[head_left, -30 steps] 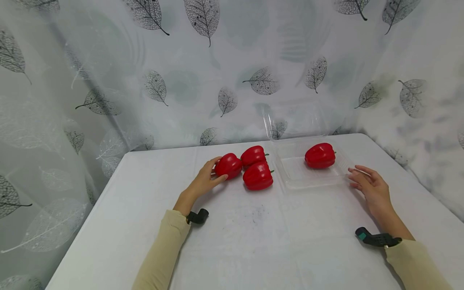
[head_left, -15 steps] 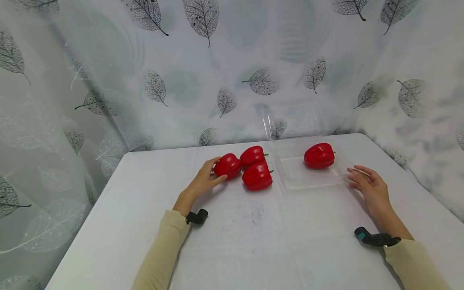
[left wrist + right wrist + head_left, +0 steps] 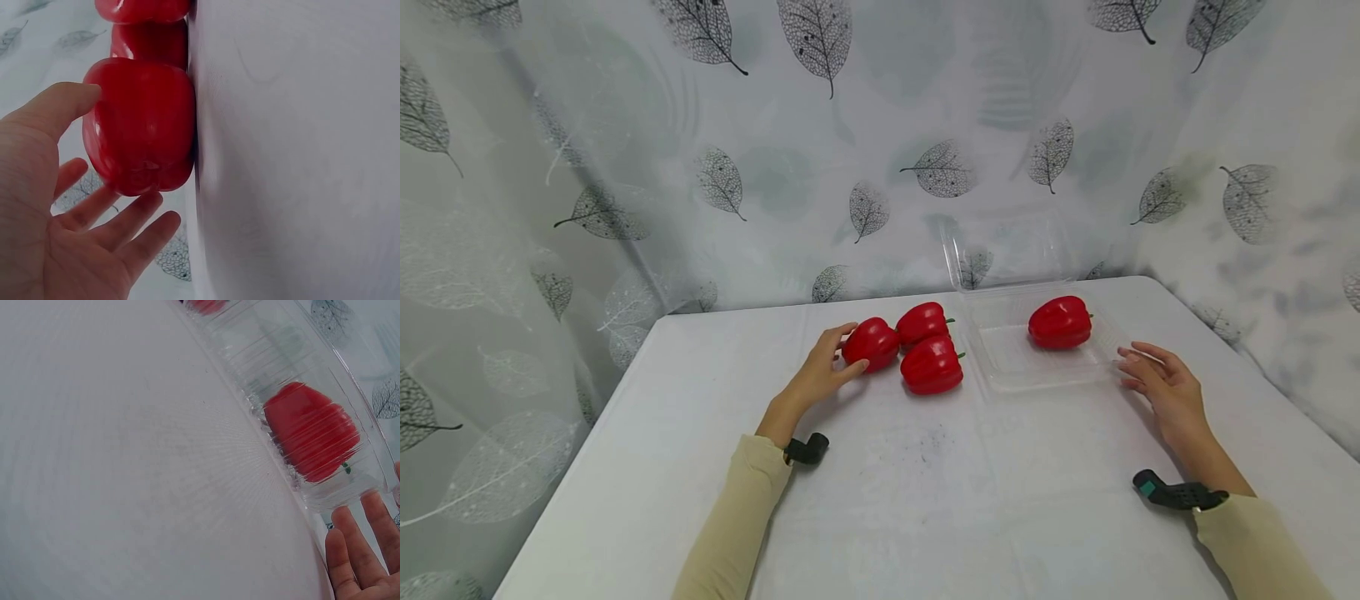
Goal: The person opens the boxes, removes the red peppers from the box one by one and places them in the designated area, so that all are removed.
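We see the L hand (image 3: 812, 381) loosely spread at the near-L side of the L pepper (image 3: 872, 344), on the white table (image 3: 887, 500): thumb one side, fingers other side, pepper's L part btwn them. Looks like light contact; can't tell if there's a firm hold. Its long axis runs approx. L–R, w/ a lobed end facing the L fingers in the wrist view; we can't see its stem.

Rear pepper (image 3: 922, 322) & front pepper (image 3: 932, 367) lie just R of it, stems pointing R. Inside the clear tray (image 3: 1003, 354), the 4th pepper (image 3: 1060, 322) lies on its side, long axis L–R, stem toward R. R hand (image 3: 1176, 400): fingers relaxed, holding nothing, tips at tray's R edge.
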Action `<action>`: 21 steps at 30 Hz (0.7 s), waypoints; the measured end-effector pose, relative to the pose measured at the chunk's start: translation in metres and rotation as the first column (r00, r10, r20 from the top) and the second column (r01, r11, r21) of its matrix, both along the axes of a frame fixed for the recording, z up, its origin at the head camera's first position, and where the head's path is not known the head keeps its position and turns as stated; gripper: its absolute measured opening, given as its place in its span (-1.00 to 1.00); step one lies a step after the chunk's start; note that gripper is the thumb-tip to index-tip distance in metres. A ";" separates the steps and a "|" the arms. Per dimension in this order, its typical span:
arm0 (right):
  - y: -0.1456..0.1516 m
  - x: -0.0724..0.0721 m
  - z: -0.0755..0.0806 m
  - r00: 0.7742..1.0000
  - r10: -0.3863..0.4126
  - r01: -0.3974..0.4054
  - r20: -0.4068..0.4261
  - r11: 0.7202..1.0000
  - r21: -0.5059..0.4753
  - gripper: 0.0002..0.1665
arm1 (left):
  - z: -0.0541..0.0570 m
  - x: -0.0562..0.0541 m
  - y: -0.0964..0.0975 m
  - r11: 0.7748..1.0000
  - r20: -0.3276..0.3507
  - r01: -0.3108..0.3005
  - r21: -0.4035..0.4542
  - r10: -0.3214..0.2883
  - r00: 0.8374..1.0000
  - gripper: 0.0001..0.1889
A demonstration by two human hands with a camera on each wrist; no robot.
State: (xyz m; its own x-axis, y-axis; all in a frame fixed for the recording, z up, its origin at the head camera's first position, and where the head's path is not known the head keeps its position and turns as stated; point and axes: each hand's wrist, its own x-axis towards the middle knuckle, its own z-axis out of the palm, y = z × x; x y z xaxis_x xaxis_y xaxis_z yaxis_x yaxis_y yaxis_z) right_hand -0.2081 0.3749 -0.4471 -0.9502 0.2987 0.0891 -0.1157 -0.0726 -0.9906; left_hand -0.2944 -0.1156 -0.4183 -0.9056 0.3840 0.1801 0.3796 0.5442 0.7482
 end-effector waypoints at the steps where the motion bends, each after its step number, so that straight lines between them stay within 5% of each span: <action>1: 0.000 0.000 0.000 1.000 -0.005 0.005 0.006 1.000 0.005 -0.53 | 0.000 0.000 0.000 1.000 0.002 -0.003 0.002 0.003 1.000 -0.29; 21: 0.000 -0.001 0.000 1.000 -0.001 0.001 -0.006 1.000 0.029 -0.48 | 0.012 0.004 0.002 0.999 -0.113 0.038 0.014 -0.036 0.993 -0.33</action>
